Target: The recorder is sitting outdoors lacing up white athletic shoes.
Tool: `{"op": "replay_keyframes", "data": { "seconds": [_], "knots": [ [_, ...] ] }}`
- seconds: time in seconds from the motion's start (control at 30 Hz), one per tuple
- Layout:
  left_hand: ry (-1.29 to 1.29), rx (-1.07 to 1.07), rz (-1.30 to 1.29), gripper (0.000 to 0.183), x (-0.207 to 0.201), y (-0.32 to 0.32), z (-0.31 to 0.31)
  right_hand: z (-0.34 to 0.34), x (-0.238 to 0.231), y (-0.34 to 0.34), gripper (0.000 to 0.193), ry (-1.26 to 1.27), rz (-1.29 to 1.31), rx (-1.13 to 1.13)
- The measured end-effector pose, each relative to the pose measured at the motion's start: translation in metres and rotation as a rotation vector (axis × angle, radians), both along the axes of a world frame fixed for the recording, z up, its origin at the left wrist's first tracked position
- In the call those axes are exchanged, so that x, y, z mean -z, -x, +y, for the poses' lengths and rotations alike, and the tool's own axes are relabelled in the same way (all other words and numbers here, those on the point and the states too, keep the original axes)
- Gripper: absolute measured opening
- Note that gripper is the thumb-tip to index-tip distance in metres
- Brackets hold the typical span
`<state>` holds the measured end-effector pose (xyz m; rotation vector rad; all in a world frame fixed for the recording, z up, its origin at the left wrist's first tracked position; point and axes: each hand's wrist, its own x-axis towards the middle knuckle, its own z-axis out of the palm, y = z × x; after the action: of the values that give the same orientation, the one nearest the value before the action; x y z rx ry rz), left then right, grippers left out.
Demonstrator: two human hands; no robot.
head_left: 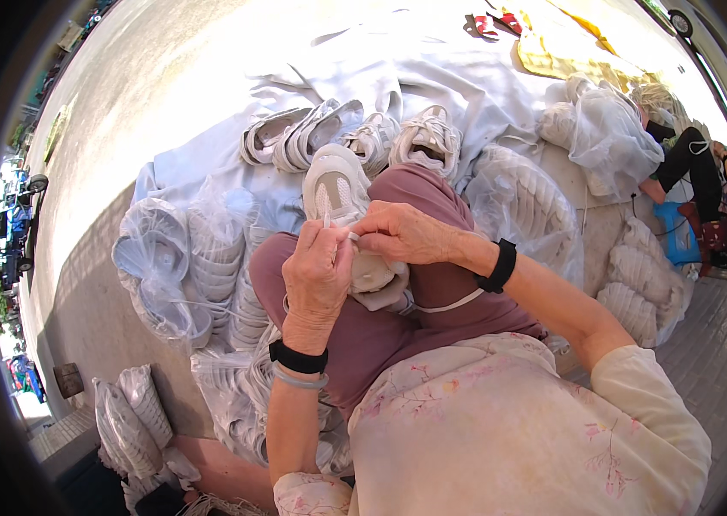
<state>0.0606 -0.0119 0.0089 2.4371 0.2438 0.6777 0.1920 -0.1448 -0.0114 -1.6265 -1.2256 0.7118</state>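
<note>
Bagged shoes flank a shoe lying near-to-far, toe far. Left hand and right hand, fingers pinched closed on a lace, cover its middle.

We're outdoors here: concrete ground spreads past the left edge of a pale sheet, grey in the shade, nearly white in the sun (that glare makes me squint). A yellow cloth lies at the sheet's far right corner. Vehicles stand at both sides; slatted grey paving covers the near right.
</note>
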Motion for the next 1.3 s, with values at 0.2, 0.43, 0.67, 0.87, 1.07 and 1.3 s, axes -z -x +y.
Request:
{"op": "replay_keyframes", "data": {
  "seconds": [0.2, 0.43, 0.67, 0.87, 1.07, 1.3],
  "knots": [
    [0.093, -0.046, 0.142, 0.021, 0.001, 0.009, 0.009, -0.003, -0.01, -0.008, 0.021, 0.161, 0.426, -0.065],
    [0.266, -0.079, 0.461, 0.022, 0.001, 0.027, 0.014, -0.01, -0.016, -0.01, 0.023, 0.204, 0.473, -0.05],
    [0.337, -0.021, 0.594, 0.013, -0.005, 0.036, 0.02, -0.012, -0.006, 0.002, 0.015, 0.04, -0.048, 0.073],
    [-0.163, -0.096, 0.297, 0.01, -0.026, 0.05, 0.028, -0.004, -0.001, 0.023, 0.007, -0.046, -0.375, 0.093],
    [-0.338, -0.208, 0.31, 0.013, -0.018, 0.09, 0.055, -0.007, 0.001, 0.021, 0.009, -0.036, -0.41, 0.057],
    [-0.072, -0.374, 0.331, 0.018, -0.015, 0.101, 0.05, -0.042, -0.006, 0.006, 0.023, 0.135, -0.294, 0.059]
  ]
}}
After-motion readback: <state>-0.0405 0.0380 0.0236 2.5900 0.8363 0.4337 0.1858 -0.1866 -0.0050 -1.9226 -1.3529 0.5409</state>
